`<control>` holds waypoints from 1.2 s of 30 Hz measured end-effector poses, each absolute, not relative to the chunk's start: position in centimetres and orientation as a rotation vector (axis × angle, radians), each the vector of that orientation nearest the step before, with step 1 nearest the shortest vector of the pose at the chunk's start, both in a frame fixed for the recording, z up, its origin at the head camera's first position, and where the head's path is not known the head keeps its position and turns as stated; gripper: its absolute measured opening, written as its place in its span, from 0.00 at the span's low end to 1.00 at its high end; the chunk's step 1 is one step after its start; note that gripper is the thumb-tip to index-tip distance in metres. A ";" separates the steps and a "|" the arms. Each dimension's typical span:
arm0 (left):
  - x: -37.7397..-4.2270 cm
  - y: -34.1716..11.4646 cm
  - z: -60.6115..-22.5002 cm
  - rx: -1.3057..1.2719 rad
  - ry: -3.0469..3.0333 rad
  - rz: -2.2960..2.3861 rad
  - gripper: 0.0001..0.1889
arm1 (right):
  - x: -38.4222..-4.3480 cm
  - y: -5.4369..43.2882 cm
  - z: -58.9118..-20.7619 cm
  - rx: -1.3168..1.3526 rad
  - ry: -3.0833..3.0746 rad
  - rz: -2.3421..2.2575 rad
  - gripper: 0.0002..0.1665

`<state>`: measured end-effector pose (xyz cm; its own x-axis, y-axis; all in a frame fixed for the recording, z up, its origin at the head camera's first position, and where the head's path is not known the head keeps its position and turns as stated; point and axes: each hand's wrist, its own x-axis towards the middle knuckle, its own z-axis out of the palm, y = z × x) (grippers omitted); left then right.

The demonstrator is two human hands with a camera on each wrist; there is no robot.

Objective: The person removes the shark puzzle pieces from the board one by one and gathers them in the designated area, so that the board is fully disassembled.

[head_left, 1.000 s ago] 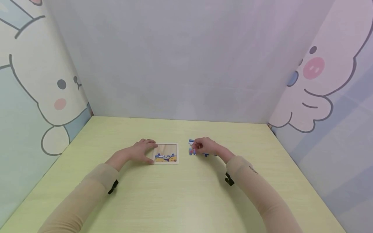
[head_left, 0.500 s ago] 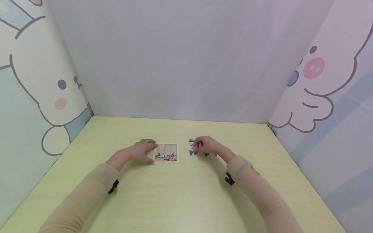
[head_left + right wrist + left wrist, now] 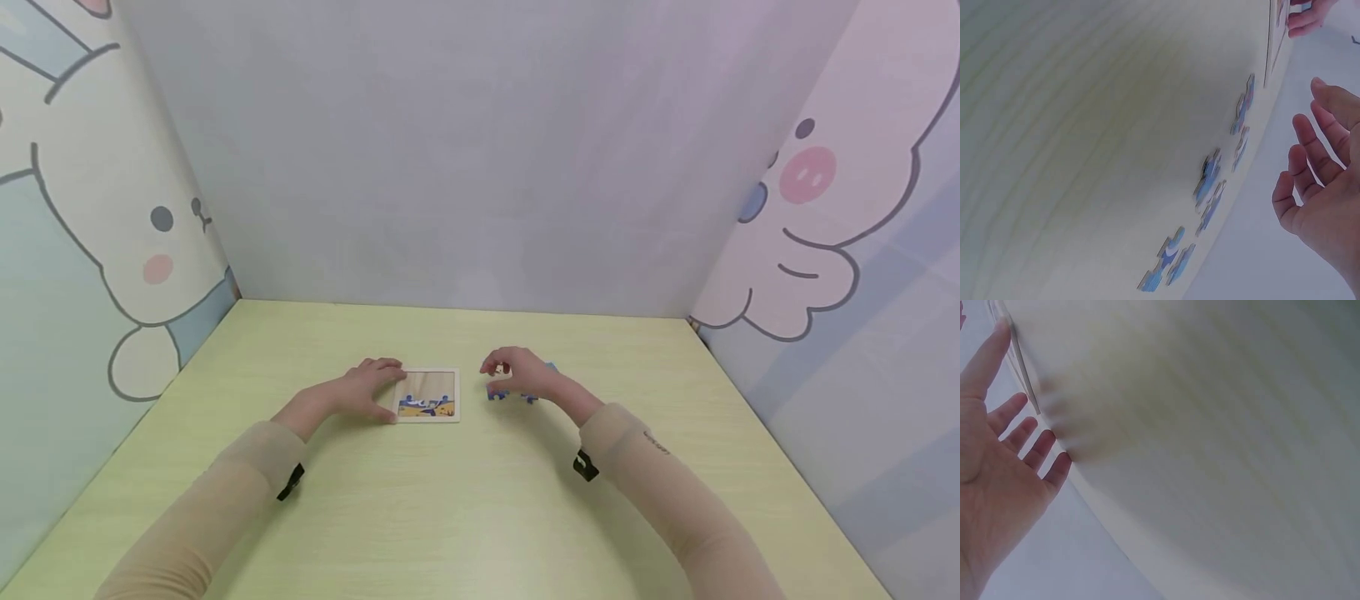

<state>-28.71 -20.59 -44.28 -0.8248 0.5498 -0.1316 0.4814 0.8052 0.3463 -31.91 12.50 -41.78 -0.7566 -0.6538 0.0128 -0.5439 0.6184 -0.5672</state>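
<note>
Two hands, one jigsaw tray and six loose pieces on a yellow table

The table (image 3: 480,508) is pale yellow with a faint wood grain. It meets one grey-white back wall (image 3: 450,167) and two printed side panels: a cartoon rabbit (image 3: 112,175) on the left, a cartoon pig (image 3: 847,142) on the right. Two beige sleeves (image 3: 225,492) reach in, the right one bearing small lettering, and two black clips (image 3: 291,482) show, one at each cuff.

One square wooden jigsaw tray (image 3: 457,396) lies flat near the table's middle. A single printed strip (image 3: 438,409) fills its lower part, while bare wood shows above; the number of pieces in that strip cannot be told.

The left hand (image 3: 363,390) is spread, thumb and fingertips at the tray's left edge. To the tray's right, the right wrist view shows six loose jigsaw pieces (image 3: 1208,178), mostly blue, lying in three pairs. The right hand (image 3: 521,373) is over this group, fingers loosely bent and thumb apart from the fingertips.
</note>
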 end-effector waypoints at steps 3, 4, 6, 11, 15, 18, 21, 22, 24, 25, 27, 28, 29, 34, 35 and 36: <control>-28.6 -20.6 -44.2 0.810 2.759 0.453 0.40 | -31.6 11.7 -41.9 -1.016 2.630 -0.842 0.18; -28.5 -20.6 -44.2 0.817 2.758 0.455 0.39 | -31.5 11.4 -42.0 -1.012 2.629 -0.844 0.18; -28.5 -20.6 -44.2 0.837 2.751 0.466 0.37 | -31.3 10.8 -42.1 -1.020 2.636 -0.837 0.18; -28.4 -20.4 -44.2 0.873 2.733 0.488 0.33 | -30.7 9.7 -42.4 -1.007 2.657 -0.819 0.18; -28.4 -20.3 -44.2 0.889 2.704 0.507 0.29 | -30.5 8.9 -42.9 -1.011 2.665 -0.766 0.19; -28.2 -20.2 -44.0 0.895 2.681 0.515 0.27 | -30.5 8.2 -43.2 -1.026 2.662 -0.705 0.20; -28.0 -20.0 -43.7 0.904 2.668 0.513 0.26 | -30.5 7.6 -43.5 -1.047 2.662 -0.650 0.21; -27.9 -20.0 -43.6 0.905 2.663 0.517 0.26 | -30.6 7.4 -43.6 -1.054 2.662 -0.636 0.21; -27.8 -19.8 -43.5 0.910 2.652 0.519 0.25 | -30.7 7.1 -44.0 -1.075 2.675 -0.578 0.21; -27.8 -19.8 -43.4 0.913 2.647 0.520 0.25 | -30.7 7.0 -44.1 -1.080 2.680 -0.553 0.21; -27.8 -19.7 -43.4 0.921 2.637 0.516 0.24 | -30.8 6.8 -44.4 -1.090 2.692 -0.505 0.21; -27.8 -19.7 -43.4 0.921 2.634 0.513 0.24 | -30.9 6.7 -44.4 -1.094 2.695 -0.489 0.21; -27.8 -19.7 -43.4 0.924 2.634 0.506 0.24 | -30.9 6.7 -44.5 -1.100 2.698 -0.473 0.21; -27.9 -19.6 -43.5 0.935 2.640 0.466 0.24 | -30.9 6.7 -44.5 -1.114 2.704 -0.450 0.20; -27.9 -19.6 -43.5 0.942 2.644 0.457 0.23 | -30.9 6.7 -44.5 -1.116 2.703 -0.448 0.19; -27.9 -19.6 -43.5 0.938 2.645 0.450 0.23 | -30.9 6.7 -44.5 -1.114 2.700 -0.450 0.19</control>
